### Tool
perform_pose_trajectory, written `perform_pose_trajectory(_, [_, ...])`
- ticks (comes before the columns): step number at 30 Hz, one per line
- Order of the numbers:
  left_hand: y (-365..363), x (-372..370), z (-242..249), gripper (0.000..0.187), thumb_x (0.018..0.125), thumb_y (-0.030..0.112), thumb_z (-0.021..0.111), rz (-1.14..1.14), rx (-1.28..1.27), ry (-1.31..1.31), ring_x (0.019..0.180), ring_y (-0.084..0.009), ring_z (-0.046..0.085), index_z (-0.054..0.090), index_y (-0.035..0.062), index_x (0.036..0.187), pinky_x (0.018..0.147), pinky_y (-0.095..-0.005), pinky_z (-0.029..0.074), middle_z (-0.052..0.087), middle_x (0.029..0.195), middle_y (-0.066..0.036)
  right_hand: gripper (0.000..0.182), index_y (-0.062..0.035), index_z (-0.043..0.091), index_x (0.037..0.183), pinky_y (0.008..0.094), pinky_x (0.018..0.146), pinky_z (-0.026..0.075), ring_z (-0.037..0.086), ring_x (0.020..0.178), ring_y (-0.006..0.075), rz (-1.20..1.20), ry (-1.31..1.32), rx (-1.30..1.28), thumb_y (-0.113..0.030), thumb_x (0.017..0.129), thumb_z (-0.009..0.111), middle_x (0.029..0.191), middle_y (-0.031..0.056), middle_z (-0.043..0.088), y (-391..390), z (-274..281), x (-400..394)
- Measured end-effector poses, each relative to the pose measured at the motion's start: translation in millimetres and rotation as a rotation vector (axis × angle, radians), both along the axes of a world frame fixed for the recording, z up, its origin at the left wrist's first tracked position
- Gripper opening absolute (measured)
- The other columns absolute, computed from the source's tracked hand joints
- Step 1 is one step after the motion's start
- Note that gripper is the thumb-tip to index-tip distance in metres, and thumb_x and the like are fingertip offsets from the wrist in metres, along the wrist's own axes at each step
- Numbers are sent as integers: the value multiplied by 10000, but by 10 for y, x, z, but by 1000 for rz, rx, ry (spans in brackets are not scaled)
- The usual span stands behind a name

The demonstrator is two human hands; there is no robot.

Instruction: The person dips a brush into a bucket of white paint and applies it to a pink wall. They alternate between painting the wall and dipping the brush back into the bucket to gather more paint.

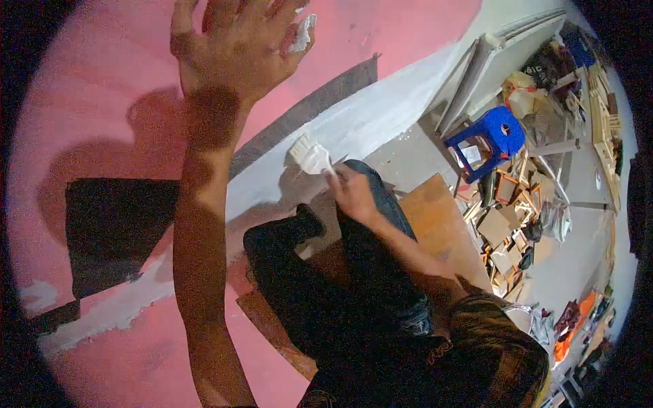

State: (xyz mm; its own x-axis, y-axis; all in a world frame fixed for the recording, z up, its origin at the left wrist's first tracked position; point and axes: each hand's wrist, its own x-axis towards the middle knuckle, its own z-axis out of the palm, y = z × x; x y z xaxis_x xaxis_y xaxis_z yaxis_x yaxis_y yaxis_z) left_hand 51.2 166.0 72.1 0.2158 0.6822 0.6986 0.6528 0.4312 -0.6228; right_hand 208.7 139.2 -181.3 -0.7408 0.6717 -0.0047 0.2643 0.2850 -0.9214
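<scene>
A wide paintbrush point(309, 156) is gripped by its handle in my right hand point(353, 193). Its pale bristles meet or hover just over the white band point(354, 122) low on the pink wall point(122, 75). My left hand point(231, 51) is raised against the pink part of the wall, fingers apart and their tips partly cut off by the top edge. White smears point(303, 34) show at its thumb side, perhaps paint. A dark grey stripe point(320, 96) runs between the pink and the white. My bent legs in dark trousers point(272, 255) are close to the wall.
A blue plastic stool point(500, 132) stands to the right. Near it lies a heap of wooden frames and board pieces point(503, 228). White panels point(476, 75) lean at the back. A brown board point(435, 217) lies on the floor beside my leg. Dark square shape point(115, 231) on the left wall.
</scene>
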Motion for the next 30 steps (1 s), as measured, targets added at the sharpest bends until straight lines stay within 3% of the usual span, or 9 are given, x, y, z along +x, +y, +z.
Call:
perform_pose_trajectory(12, [24, -37, 13, 269, 868, 325, 418, -20, 53, 42, 1268, -232, 372, 593, 217, 1042, 1006, -464, 208, 465, 1353, 24, 199, -20, 529, 885, 490, 577, 442, 566, 664, 440, -668, -159, 669, -212, 903, 479, 763, 238, 588, 2255, -682, 617])
perform_pose_trajectory(15, [138, -165, -76, 263, 866, 326, 420, -123, 156, 89, 1266, -229, 374, 593, 216, 1032, 1004, -469, 211, 466, 1352, 25, 301, -1, 536, 880, 498, 636, 419, 550, 766, 449, -465, -142, 577, -264, 938, 403, 803, 274, 567, 1878, -892, 335])
perform_pose_trajectory(16, [138, -160, -95, 261, 863, 328, 427, -124, 158, 83, 1266, -229, 373, 592, 215, 1030, 1003, -471, 212, 464, 1354, 26, 245, 1, 522, 850, 496, 607, 396, 554, 747, 433, -380, -325, 279, -213, 918, 424, 779, 282, 548, 1577, -870, 127])
perform_pose_trajectory(17, [90, -99, -69, 260, 855, 333, 442, -77, 119, 58, 1268, -229, 369, 592, 214, 1030, 1002, -472, 213, 458, 1359, 27, 155, 5, 514, 833, 497, 586, 379, 545, 720, 437, -496, -41, 457, -128, 873, 446, 746, 286, 527, 1154, -1111, -90])
perform_pose_trajectory(18, [66, -57, -30, 260, 847, 338, 457, -30, 85, 36, 1270, -229, 365, 592, 214, 1030, 1002, -474, 214, 452, 1364, 28, 80, 13, 513, 829, 498, 603, 397, 524, 716, 465, -458, 5, 217, -43, 816, 457, 736, 282, 526, 724, -871, -221])
perform_pose_trajectory(19, [52, -39, -12, 264, 834, 345, 477, -19, 76, 37, 1273, -230, 361, 593, 213, 1031, 1002, -475, 214, 444, 1371, 30, 110, 23, 525, 851, 493, 632, 418, 520, 741, 476, -357, 89, 458, 13, 780, 443, 783, 282, 542, 340, -877, -258])
perform_pose_trajectory(20, [40, -33, -5, 271, 821, 353, 497, -11, 63, 35, 1276, -230, 356, 594, 212, 1031, 1002, -475, 214, 435, 1377, 32, 131, 17, 555, 886, 491, 676, 445, 540, 786, 469, -167, -71, 99, 5, 780, 479, 885, 268, 562, 22, -662, -189])
perform_pose_trajectory(22, [42, -35, -1, 292, 797, 363, 533, -7, 46, 10, 1280, -230, 348, 591, 212, 1040, 1004, -473, 214, 420, 1389, 33, 226, -6, 546, 1024, 469, 678, 486, 590, 790, 414, 26, -115, 138, -64, 807, 518, 958, 220, 595, -413, -461, -111])
perform_pose_trajectory(30, [49, -112, -27, 327, 789, 367, 541, -54, 139, 76, 1280, -222, 346, 557, 223, 1082, 1023, -450, 198, 411, 1397, 26, 191, -66, 556, 1009, 443, 602, 485, 607, 733, 367, 377, -516, 584, -106, 837, 484, 893, 192, 602, 717, -600, 142])
